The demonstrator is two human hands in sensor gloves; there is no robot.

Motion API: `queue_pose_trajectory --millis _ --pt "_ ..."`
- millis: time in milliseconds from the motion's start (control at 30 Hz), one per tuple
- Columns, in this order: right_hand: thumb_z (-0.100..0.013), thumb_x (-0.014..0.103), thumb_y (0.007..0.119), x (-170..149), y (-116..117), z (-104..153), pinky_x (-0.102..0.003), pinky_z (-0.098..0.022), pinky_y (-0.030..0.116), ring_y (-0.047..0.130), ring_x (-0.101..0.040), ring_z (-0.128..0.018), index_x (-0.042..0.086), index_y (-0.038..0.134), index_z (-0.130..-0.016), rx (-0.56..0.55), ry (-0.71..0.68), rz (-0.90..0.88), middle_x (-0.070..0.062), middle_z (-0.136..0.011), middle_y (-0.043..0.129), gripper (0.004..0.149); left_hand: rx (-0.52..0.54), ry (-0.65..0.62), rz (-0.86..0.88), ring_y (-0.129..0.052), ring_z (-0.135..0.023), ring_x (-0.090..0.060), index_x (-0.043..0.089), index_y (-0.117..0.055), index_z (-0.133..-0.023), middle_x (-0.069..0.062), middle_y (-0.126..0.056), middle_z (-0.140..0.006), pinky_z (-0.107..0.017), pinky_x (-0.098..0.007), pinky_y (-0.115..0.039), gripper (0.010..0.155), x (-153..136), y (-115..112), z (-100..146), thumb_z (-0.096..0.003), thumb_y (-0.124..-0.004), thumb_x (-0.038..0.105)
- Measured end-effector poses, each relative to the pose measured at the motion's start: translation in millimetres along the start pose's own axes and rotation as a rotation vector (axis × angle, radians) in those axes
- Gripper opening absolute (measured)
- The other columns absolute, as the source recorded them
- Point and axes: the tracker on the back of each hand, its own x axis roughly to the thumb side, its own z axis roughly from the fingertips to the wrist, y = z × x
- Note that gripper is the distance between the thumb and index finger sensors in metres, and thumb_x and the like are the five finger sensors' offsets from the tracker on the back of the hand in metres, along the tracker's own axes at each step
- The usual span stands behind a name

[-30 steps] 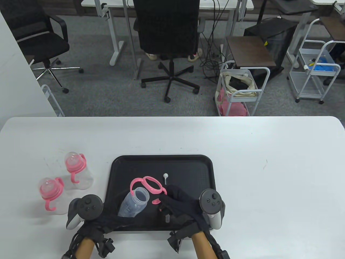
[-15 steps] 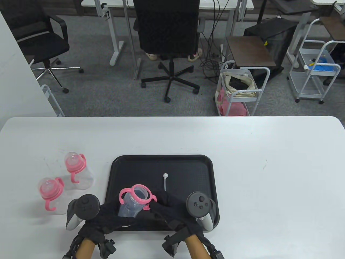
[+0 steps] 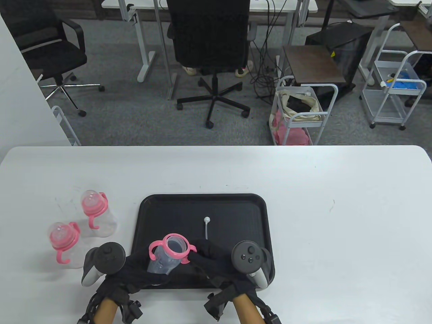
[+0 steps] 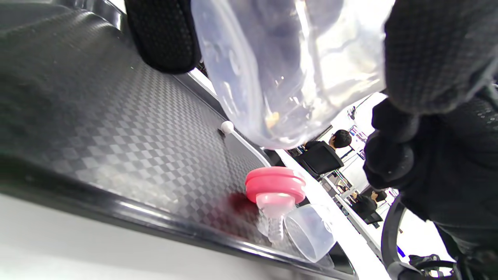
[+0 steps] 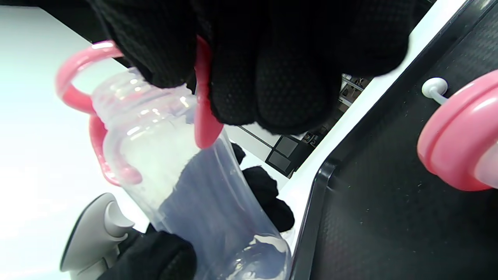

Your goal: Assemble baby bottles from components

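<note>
- The step in hand looks like seating the pink handle ring [image 3: 172, 249] on the neck of the clear bottle [image 3: 162, 265]; the ring already sits around the open neck, with its two handles sticking out at 3 and 9 o'clock.
- The left hand [image 3: 135, 273] grips the bottle body from the 7 o'clock side, fingers wrapped round it, holding it tilted over the near part of the black tray [image 3: 202, 202].
- The right hand [image 3: 216, 260] pinches the ring's handle at the 3 o'clock side of the neck; in the right wrist view its fingertips [image 5: 272, 77] close over the pink loop.
- Next, by this judgement, the ring needs pressing down level, then the pink nipple collar [image 4: 275, 183] lying on the tray must be screwed on.
- A white straw [image 3: 206, 226] lies on the tray at 12 o'clock from the hands.
- Two assembled bottles [image 3: 91, 216] stand on the table at 9 o'clock of the tray.
</note>
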Motion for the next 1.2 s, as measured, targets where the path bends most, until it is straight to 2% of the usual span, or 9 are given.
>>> queue_pose_trajectory --millis 200,367,600,700,800,900,1000,1133,1200 --pt "-0.052 0.043 0.087 0 0 0 -0.038 -0.038 0.088 0.104 -0.022 -0.047 0.017 0.080 -0.091 0.021 -0.011 0.015 0.000 -0.067 0.100 0.047 -0.002 -0.011 0.032 -0.080 -0.107 -0.019 0.045 -0.043 -0.115 0.016 -0.067 -0.116 -0.074 -0.046 -0.076 0.095 -1 0 -1 -0.0368 -0.091 0.069" --pt "-0.052 0.043 0.086 3 5 0 -0.039 -0.040 0.087 0.103 -0.024 -0.050 0.018 0.079 -0.092 0.053 -0.037 0.116 0.000 -0.070 0.099 0.047 -0.011 -0.017 0.070 -0.080 -0.107 -0.020 0.045 -0.043 -0.115 0.016 -0.067 -0.116 -0.074 -0.046 -0.075 0.095 -1 0 -1 -0.0370 -0.091 0.068" --pt "-0.054 0.043 0.083 6 8 1 -0.040 -0.041 0.087 0.103 -0.025 -0.051 0.020 0.080 -0.095 0.033 -0.055 0.263 -0.002 -0.073 0.099 0.047 -0.011 -0.017 0.087 -0.079 -0.107 -0.020 0.045 -0.042 -0.116 0.016 -0.066 -0.116 -0.074 -0.047 -0.074 0.096 -2 1 -1 -0.0371 -0.092 0.068" --pt "-0.054 0.042 0.083 6 8 1 -0.041 -0.041 0.087 0.102 -0.026 -0.052 0.019 0.080 -0.095 0.044 -0.044 0.253 -0.003 -0.073 0.098 0.047 -0.013 -0.016 0.067 -0.079 -0.108 -0.020 0.046 -0.042 -0.115 0.017 -0.066 -0.116 -0.075 -0.047 -0.074 0.095 -2 1 -1 -0.0370 -0.092 0.067" --pt "-0.054 0.046 0.082 7 5 0 -0.043 -0.045 0.085 0.101 -0.028 -0.057 0.016 0.070 -0.103 0.071 -0.035 0.236 -0.007 -0.080 0.095 0.059 0.010 -0.018 0.074 -0.078 -0.108 -0.020 0.047 -0.041 -0.115 0.018 -0.064 -0.116 -0.075 -0.047 -0.073 0.095 -2 2 0 -0.0371 -0.092 0.067" --pt "-0.054 0.051 0.080 6 -3 2 -0.046 -0.047 0.084 0.099 -0.031 -0.060 0.013 0.065 -0.106 0.032 -0.018 0.190 -0.011 -0.084 0.092 0.066 0.046 -0.017 0.092 -0.077 -0.109 -0.019 0.048 -0.040 -0.114 0.018 -0.063 -0.117 -0.076 -0.047 -0.073 0.095 -4 5 2 -0.0372 -0.092 0.067" --pt "-0.054 0.053 0.079 4 -16 4 -0.047 -0.048 0.083 0.098 -0.032 -0.061 0.010 0.065 -0.106 -0.053 0.019 0.181 -0.013 -0.086 0.090 0.068 0.090 -0.016 0.115 -0.077 -0.109 -0.019 0.048 -0.040 -0.114 0.019 -0.063 -0.117 -0.076 -0.047 -0.073 0.095 -6 9 4 -0.0371 -0.092 0.067" --pt "-0.054 0.053 0.080 6 -29 8 -0.046 -0.045 0.083 0.097 -0.034 -0.061 0.008 0.064 -0.106 -0.157 0.076 0.257 -0.015 -0.087 0.089 0.070 0.143 -0.017 0.130 -0.076 -0.109 -0.019 0.047 -0.039 -0.114 0.018 -0.063 -0.117 -0.076 -0.047 -0.073 0.095 -7 14 7 -0.0374 -0.092 0.067" --pt "-0.054 0.051 0.081 9 -30 8 -0.045 -0.044 0.084 0.098 -0.034 -0.059 0.007 0.065 -0.105 -0.169 0.089 0.288 -0.016 -0.086 0.089 0.069 0.164 -0.014 0.128 -0.076 -0.109 -0.019 0.047 -0.039 -0.115 0.019 -0.063 -0.117 -0.076 -0.047 -0.073 0.095 -7 16 8 -0.0374 -0.091 0.068"
